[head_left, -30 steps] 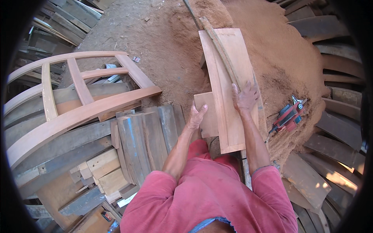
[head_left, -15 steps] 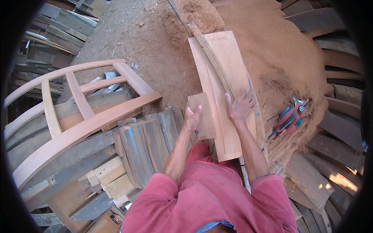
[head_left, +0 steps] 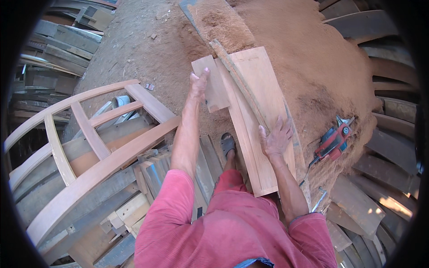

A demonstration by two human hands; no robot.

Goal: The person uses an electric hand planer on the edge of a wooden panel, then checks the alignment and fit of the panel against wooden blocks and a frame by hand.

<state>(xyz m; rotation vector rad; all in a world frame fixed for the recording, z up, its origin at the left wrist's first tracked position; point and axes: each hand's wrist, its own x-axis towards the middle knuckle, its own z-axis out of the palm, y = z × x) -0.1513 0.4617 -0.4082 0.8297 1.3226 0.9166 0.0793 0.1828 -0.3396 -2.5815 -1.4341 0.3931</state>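
Note:
My left hand [head_left: 199, 82] grips a small rectangular wooden board [head_left: 215, 99], thumb on its face, beside the left edge of a long, pale wooden panel [head_left: 251, 78] near the panel's far end. My right hand [head_left: 275, 138] lies on the panel with fingers spread, beside the lower part of a long, rough, sawdust-coated strip [head_left: 237, 76] that runs lengthwise over it. The panel rests on a sawdust-covered plank or bench [head_left: 223, 22].
A red power planer [head_left: 333, 145] lies on sawdust at right. A curved wooden frame [head_left: 98, 169] rests on stacked boards at left. My sandalled foot [head_left: 227, 145] is below the panel's left side. Piles of boards [head_left: 384, 147] line both sides.
My left hand has moved the small board forward, away from my body, along the panel's left side. My right hand stays on the panel, which appears slightly lower in the picture.

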